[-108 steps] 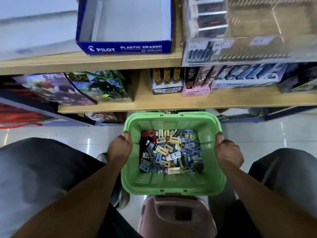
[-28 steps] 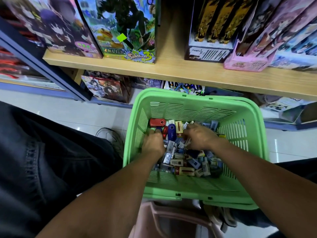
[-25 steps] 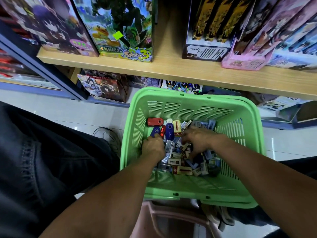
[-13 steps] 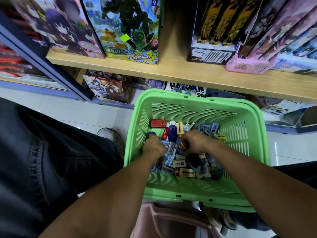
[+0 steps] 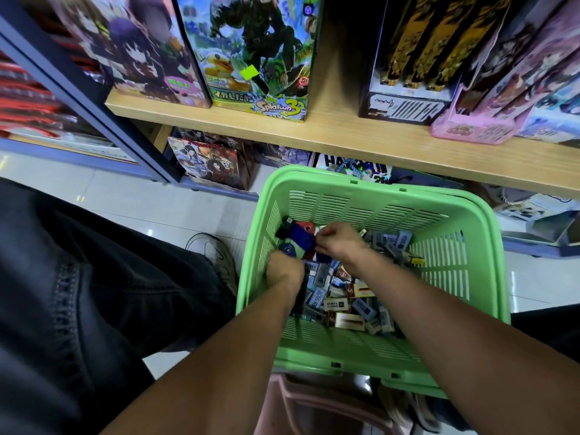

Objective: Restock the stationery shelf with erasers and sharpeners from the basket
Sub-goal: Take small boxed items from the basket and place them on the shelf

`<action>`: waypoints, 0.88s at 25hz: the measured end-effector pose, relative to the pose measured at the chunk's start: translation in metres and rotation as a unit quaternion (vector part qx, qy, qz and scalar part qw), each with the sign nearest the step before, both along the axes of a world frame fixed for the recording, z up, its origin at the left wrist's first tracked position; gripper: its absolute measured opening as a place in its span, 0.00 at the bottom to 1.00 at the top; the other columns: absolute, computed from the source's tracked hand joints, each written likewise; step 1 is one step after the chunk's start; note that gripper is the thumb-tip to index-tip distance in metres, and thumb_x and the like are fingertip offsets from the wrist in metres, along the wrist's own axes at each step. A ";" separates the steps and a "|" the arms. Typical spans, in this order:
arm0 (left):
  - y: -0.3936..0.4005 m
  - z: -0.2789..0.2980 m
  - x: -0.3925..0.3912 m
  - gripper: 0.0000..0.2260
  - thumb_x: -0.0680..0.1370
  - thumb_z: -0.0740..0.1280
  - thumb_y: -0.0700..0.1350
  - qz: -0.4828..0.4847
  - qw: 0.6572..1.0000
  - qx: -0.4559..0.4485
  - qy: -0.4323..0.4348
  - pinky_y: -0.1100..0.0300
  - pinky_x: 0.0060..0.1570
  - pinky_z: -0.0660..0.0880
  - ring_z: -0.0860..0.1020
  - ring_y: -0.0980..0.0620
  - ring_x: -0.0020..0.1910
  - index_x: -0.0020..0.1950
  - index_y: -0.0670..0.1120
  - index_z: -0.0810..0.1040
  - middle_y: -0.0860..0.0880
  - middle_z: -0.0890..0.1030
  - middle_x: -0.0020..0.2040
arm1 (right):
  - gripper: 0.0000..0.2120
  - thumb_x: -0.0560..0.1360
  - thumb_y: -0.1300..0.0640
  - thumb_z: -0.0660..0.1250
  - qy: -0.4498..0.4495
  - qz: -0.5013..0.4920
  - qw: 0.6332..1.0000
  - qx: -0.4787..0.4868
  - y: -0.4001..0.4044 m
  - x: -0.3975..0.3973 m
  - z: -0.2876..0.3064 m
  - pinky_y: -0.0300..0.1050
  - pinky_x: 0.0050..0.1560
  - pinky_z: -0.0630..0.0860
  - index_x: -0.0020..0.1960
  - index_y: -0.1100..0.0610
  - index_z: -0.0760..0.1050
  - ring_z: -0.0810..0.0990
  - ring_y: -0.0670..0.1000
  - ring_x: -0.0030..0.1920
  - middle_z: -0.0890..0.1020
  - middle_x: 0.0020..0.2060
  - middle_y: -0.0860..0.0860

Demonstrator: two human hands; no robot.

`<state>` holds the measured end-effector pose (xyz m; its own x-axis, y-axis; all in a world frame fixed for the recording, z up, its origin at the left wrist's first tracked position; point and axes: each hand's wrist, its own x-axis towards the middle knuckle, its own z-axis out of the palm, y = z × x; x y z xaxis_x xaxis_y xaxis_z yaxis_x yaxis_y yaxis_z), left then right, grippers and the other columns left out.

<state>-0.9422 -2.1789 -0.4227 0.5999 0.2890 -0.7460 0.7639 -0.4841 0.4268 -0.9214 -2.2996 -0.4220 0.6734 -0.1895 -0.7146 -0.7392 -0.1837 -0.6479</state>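
Erasers (image 5: 342,306) and sharpeners (image 5: 299,237) lie heaped in the green basket (image 5: 470,271), which sits on a pink stool (image 5: 314,409) just below the wooden shelf (image 5: 361,136). Both hands are down in the pile. The left hand (image 5: 284,271) is curled around small items at the basket's left wall, a blue sharpener showing at its fingertips. The right hand (image 5: 337,243) has its fingers bent onto the dark blue sharpeners at the far left corner; exactly which piece it pinches, I cannot tell.

Risks now, as I judge them: these are small, slick pieces, so an overfull fistful could shed a few back into the heap or over the rim onto the tiled floor (image 5: 141,211). The basket overhangs the stool, so leaning on one wall might tip it.

Room to move: the basket walls stand high around both wrists, so lifting straight up looks safest. The shelf edge hangs just beyond the far rim, with boxes (image 5: 257,58) crowding it, and there's a knee (image 5: 94,277) near the left.
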 end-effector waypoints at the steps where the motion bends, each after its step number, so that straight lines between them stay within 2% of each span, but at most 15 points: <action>1: 0.002 0.000 -0.006 0.13 0.80 0.67 0.40 -0.094 0.994 0.054 0.013 0.55 0.48 0.74 0.80 0.41 0.55 0.62 0.36 0.77 0.39 0.81 0.58 | 0.09 0.75 0.71 0.67 -0.007 0.128 0.987 -0.097 -0.001 -0.004 -0.006 0.43 0.49 0.80 0.46 0.59 0.79 0.81 0.52 0.46 0.82 0.49 0.56; 2: 0.004 -0.001 -0.012 0.11 0.79 0.68 0.41 -0.178 0.980 0.081 0.031 0.55 0.49 0.75 0.80 0.42 0.56 0.60 0.37 0.77 0.40 0.81 0.58 | 0.12 0.74 0.71 0.66 -0.013 0.245 0.954 -0.170 -0.001 -0.010 -0.009 0.44 0.51 0.79 0.52 0.57 0.81 0.81 0.52 0.50 0.83 0.51 0.54; 4: 0.006 -0.007 -0.018 0.10 0.79 0.68 0.41 -0.288 0.951 0.096 0.064 0.55 0.49 0.76 0.80 0.43 0.56 0.59 0.39 0.77 0.41 0.81 0.58 | 0.21 0.73 0.70 0.67 -0.034 0.405 0.883 -0.235 -0.001 -0.020 -0.014 0.47 0.54 0.79 0.61 0.52 0.79 0.80 0.52 0.56 0.81 0.57 0.51; 7: 0.011 -0.015 -0.017 0.12 0.79 0.68 0.43 -0.367 0.922 0.103 0.070 0.57 0.49 0.74 0.78 0.43 0.59 0.60 0.40 0.77 0.41 0.79 0.60 | 0.28 0.72 0.64 0.70 -0.054 0.534 0.796 -0.282 0.002 -0.027 -0.016 0.51 0.59 0.77 0.70 0.50 0.71 0.74 0.54 0.64 0.75 0.66 0.51; 9: 0.012 -0.017 -0.015 0.13 0.78 0.68 0.42 -0.405 0.906 0.103 0.068 0.58 0.52 0.74 0.77 0.44 0.60 0.61 0.39 0.77 0.41 0.78 0.61 | 0.30 0.72 0.61 0.70 -0.058 0.575 0.757 -0.304 0.004 -0.029 -0.018 0.53 0.60 0.76 0.72 0.53 0.67 0.71 0.55 0.67 0.71 0.68 0.53; 13: 0.015 -0.020 -0.012 0.16 0.74 0.70 0.37 -0.459 0.879 0.086 0.101 0.61 0.49 0.75 0.79 0.46 0.57 0.62 0.41 0.78 0.44 0.79 0.60 | 0.26 0.73 0.60 0.68 -0.032 0.592 0.742 -0.314 0.002 -0.027 -0.022 0.54 0.59 0.76 0.70 0.54 0.70 0.72 0.54 0.64 0.75 0.64 0.53; 15: 0.016 -0.022 -0.010 0.15 0.74 0.70 0.37 -0.475 0.868 0.079 0.118 0.60 0.50 0.76 0.80 0.47 0.56 0.61 0.41 0.79 0.44 0.80 0.58 | 0.28 0.74 0.59 0.68 -0.008 0.608 0.736 -0.298 -0.003 -0.026 -0.020 0.53 0.59 0.75 0.72 0.51 0.68 0.71 0.54 0.63 0.76 0.65 0.51; 19: 0.013 -0.013 -0.011 0.12 0.80 0.67 0.43 -0.495 0.857 0.131 0.057 0.56 0.53 0.76 0.79 0.44 0.59 0.62 0.42 0.77 0.43 0.80 0.60 | 0.32 0.75 0.58 0.68 0.019 0.622 0.734 -0.272 -0.005 -0.019 -0.014 0.48 0.48 0.73 0.76 0.49 0.60 0.74 0.55 0.61 0.77 0.63 0.52; 20: 0.012 -0.010 -0.012 0.13 0.80 0.66 0.45 -0.506 0.849 0.147 0.042 0.55 0.54 0.76 0.79 0.44 0.60 0.63 0.43 0.76 0.43 0.79 0.61 | 0.32 0.75 0.57 0.68 0.021 0.626 0.732 -0.266 -0.005 -0.018 -0.013 0.46 0.48 0.73 0.76 0.48 0.61 0.75 0.55 0.61 0.77 0.64 0.52; 22: 0.013 -0.009 -0.012 0.14 0.80 0.66 0.45 -0.539 0.826 0.153 0.052 0.54 0.56 0.76 0.79 0.44 0.61 0.64 0.43 0.76 0.43 0.79 0.62 | 0.28 0.76 0.55 0.67 0.029 0.652 0.714 -0.255 -0.003 -0.020 -0.012 0.47 0.53 0.75 0.75 0.47 0.66 0.75 0.55 0.64 0.75 0.67 0.52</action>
<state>-0.9543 -2.1658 -0.4318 0.5683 -0.1870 -0.8013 -0.1572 -0.9806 0.1173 -0.9418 -2.3026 -0.4336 0.4876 0.3245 -0.8105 0.2519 -0.9412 -0.2253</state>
